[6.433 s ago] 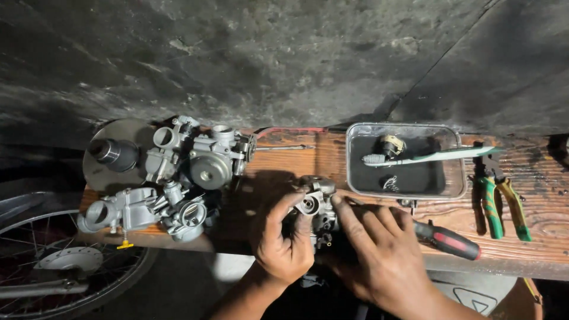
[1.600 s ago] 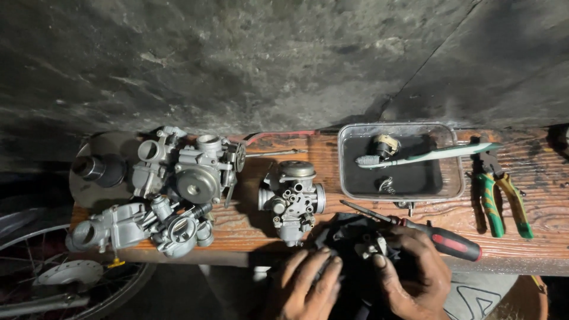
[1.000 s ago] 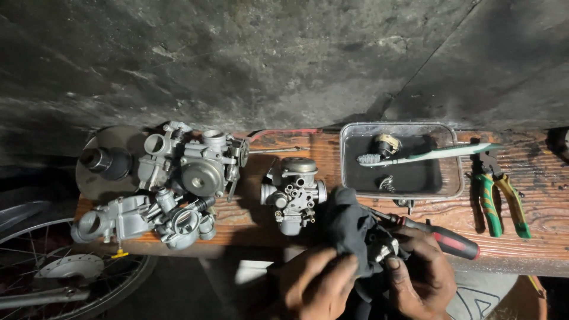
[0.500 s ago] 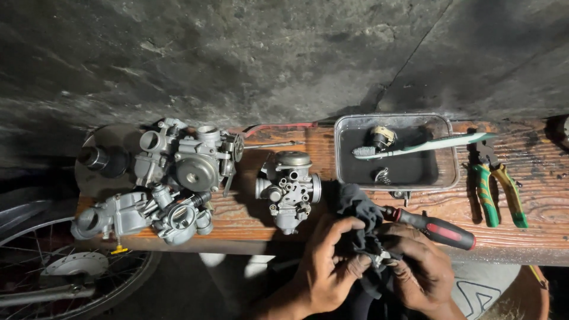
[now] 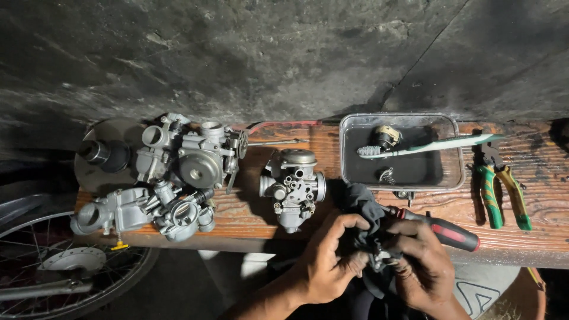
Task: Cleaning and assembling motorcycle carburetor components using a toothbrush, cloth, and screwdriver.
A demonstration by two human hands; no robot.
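Down at the near edge of the wooden bench, both hands are bunched around a dark rag with a small metal part inside it, just in front of the bench and a little right of centre. The left hand has its fingers curled and pinched on the cloth, thumb pressing in from the left; the right hand is closed on the part and rag from the other side, though I cannot quite tell what the part is, so much of it is covered. To wipe it well, I'd judge the cloth should be worked into the recesses while the other hand turns the piece, keeping it over the bench so nothing small drops. Just beyond the hands stands a single carburetor, upright, apart from a cluster of carburetors at the far left. A red-handled screwdriver lies just beside the right hand. Farther back sits a rectangular metal tray with a toothbrush across it, and green-handled pliers lie to its right. No packages, labels or signs show anywhere.
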